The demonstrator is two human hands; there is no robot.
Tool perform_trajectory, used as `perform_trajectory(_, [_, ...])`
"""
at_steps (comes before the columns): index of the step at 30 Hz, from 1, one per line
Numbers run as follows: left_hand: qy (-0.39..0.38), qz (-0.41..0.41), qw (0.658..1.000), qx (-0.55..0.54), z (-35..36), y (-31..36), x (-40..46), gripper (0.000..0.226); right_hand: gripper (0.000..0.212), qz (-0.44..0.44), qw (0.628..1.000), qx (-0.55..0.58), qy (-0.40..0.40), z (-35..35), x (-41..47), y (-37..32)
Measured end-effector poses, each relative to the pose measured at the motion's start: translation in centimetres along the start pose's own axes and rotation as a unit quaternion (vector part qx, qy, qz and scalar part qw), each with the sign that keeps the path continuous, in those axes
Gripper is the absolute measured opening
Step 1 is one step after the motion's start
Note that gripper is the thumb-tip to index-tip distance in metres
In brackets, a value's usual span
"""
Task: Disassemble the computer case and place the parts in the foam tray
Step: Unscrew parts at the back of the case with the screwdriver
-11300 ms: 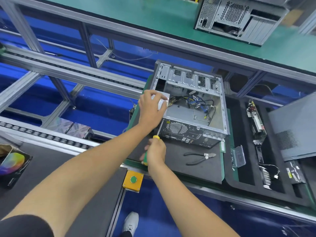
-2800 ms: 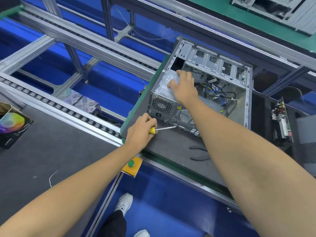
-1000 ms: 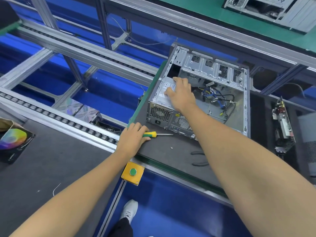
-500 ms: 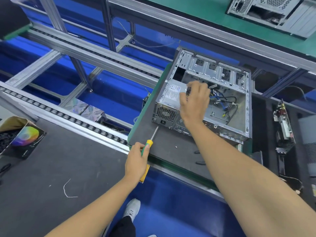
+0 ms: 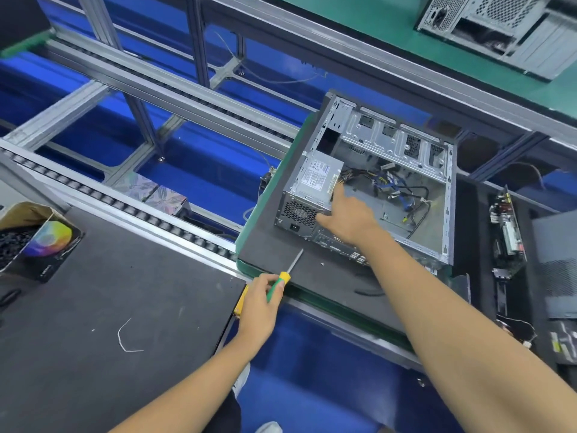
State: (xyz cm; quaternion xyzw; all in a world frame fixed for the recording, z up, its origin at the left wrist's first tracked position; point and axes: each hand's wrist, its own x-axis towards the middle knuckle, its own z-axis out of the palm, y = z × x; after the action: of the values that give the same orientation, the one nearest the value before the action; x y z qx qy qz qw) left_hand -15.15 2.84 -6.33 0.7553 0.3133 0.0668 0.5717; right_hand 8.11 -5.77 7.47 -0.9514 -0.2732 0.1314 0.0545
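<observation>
Leftmost, a cardboard box point(image 5: 18, 214) and a dark packet with a rainbow disc point(image 5: 51, 239) sit on a dark mat point(image 5: 93, 323), with a bit of white wire point(image 5: 125, 339) lying loose on it. Beyond the mat runs a roller conveyor rail point(image 5: 125, 207) in an aluminium frame over blue floor.

Next, the left hand point(image 5: 259, 307) has its grip curled round the green and yellow handle of a screwdriver point(image 5: 281, 281), whose shaft points up and away over the black foam surface point(image 5: 312, 270). A small screw point(image 5: 322, 263) lies on that foam just right of the shaft.

Further right, the computer case point(image 5: 390, 151) lies on its side on the foam, open side up, with loose cables point(image 5: 393, 185) inside. The power supply point(image 5: 315, 185) sits in its near left corner. The right hand point(image 5: 349, 214) touches the supply's right edge, forefinger stretched up along it and thumb against its rear face; the grip is loose, grasping nothing.

At the far right, the foam tray point(image 5: 480, 214) holds a circuit card point(image 5: 509, 226) in a slot, and a grey side panel point(image 5: 559, 257) lies over the tray beyond it. A second case point(image 5: 499, 26) stands on the green bench at the top right.
</observation>
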Motion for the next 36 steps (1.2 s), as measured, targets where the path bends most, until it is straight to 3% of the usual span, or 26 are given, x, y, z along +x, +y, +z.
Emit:
perform_trajectory(4, [0.008,0.016,1.000,-0.023,0.1,0.2,-0.4,0.016,0.064,-0.006,1.000,0.004,0.009,0.4,-0.1,0.1])
perform_trajectory(10, [0.001,0.013,0.999,-0.040,0.5,0.8,-0.8,0.039,0.056,-0.012,1.000,0.002,0.015,1.0,-0.6,0.2])
perform_trajectory(36, [0.028,0.026,0.999,-0.025,2.6,-0.9,-1.9,0.033,0.055,-0.006,1.000,0.005,-0.010,0.8,-2.5,-0.5])
